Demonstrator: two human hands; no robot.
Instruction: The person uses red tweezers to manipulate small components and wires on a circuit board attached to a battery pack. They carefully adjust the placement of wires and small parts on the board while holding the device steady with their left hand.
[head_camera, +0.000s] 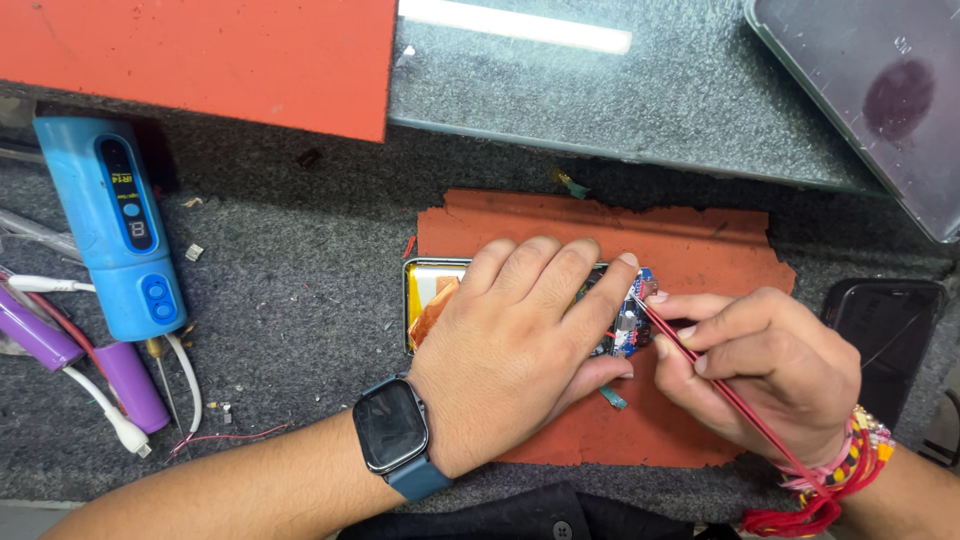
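Grey felt bench (300, 290). Blue power tool (115, 225) at left. Left hand (520, 350) flat, fingers spread, pressing circuit board (628, 320) onto orange mat (700, 240), centre frame. Right hand (770, 370) pinches red wire (720, 390), tip at board.

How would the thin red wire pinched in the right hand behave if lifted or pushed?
The red wire is long and very thin, so probably floppy and light. It runs fairly straight from the right hand toward the small blue circuit board, suggesting slight springiness; pulling might strain that end.
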